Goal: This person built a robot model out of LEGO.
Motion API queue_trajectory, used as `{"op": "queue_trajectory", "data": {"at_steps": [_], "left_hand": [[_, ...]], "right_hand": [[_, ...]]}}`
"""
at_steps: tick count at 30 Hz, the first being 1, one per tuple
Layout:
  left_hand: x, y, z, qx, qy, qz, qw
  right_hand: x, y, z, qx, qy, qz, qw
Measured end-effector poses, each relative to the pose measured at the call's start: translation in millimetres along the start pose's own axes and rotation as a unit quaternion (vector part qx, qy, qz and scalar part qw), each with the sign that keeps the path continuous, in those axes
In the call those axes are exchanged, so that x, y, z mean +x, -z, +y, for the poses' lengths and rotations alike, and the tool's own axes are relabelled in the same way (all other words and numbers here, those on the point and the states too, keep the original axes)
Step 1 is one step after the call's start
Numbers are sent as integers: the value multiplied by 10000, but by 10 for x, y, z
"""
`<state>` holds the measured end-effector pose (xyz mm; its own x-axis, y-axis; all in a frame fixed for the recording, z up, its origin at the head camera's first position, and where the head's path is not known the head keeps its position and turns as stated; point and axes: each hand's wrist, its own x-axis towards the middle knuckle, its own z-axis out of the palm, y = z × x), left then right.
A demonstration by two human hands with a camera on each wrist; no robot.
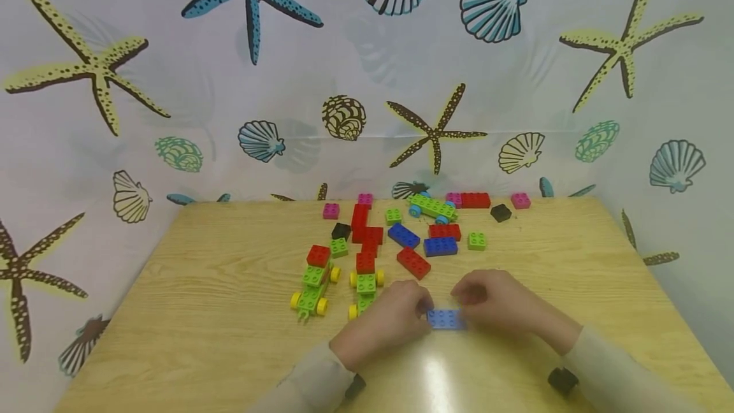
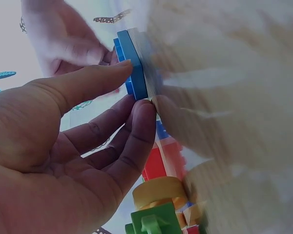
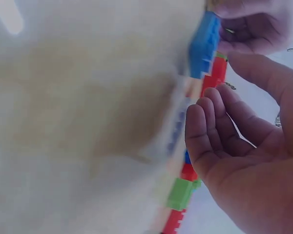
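A blue toy building brick (image 1: pixel 443 319) lies studs up at the front middle of the table. My left hand (image 1: pixel 390 316) has hold of its left end; in the left wrist view the thumb presses one side of the brick (image 2: pixel 136 68) and the fingertips meet its end. Close by the brick's right end is my right hand (image 1: pixel 501 303), slightly blurred in the head view. The right wrist view shows that hand (image 3: pixel 249 141) with loosely bent fingers, thumb apart, and nothing between them.
Two green wheeled toy cars with red bricks on top, one (image 1: pixel 312 285) left of the other (image 1: pixel 366 282), stand beside my left hand. Behind are several loose red, blue (image 1: pixel 440 246), green, pink and black bricks, and a green car base (image 1: pixel 433 207) with blue wheels.
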<state>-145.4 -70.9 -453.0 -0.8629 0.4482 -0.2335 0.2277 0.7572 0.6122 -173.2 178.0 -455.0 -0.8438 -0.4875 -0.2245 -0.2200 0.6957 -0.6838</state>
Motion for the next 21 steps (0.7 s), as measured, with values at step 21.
{"op": "queue_trajectory", "data": {"at_steps": [21], "left_hand": [[33, -4, -62, -92, -100, -78, 9999]], "right_hand": [[622, 15, -301, 84, -89, 763, 9970]]}}
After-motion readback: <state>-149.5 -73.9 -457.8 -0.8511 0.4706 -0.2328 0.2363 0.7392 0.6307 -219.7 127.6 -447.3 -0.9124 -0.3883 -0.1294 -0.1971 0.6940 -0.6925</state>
